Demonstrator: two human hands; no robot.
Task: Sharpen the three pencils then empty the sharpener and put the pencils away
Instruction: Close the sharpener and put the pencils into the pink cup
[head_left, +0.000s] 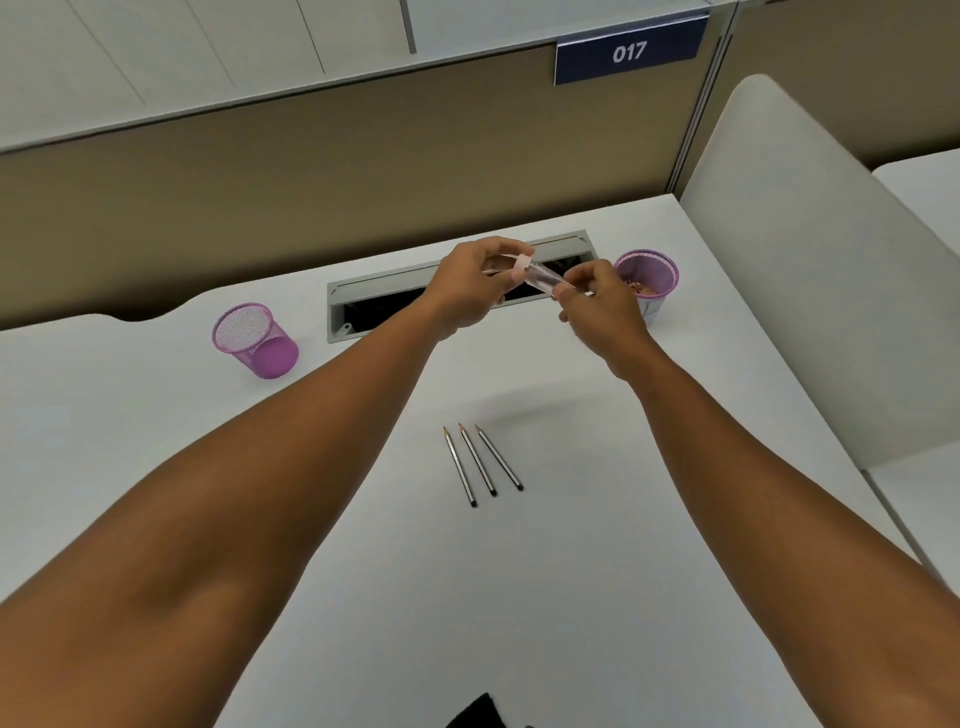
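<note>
Three striped pencils lie side by side on the white desk, tips pointing away from me. Above the desk's far middle, both hands hold a sharpener with a clear container and a pink cap. My left hand grips the pink cap end. My right hand pinches the clear container's other end. A purple mesh cup with shavings inside stands just right of my right hand. A second purple mesh cup stands at the left, looking empty.
A grey cable slot with a dark opening runs along the desk's back, under my hands. A beige partition with a "017" sign rises behind. A white chair back stands at the right. A black object peeks in at the bottom edge.
</note>
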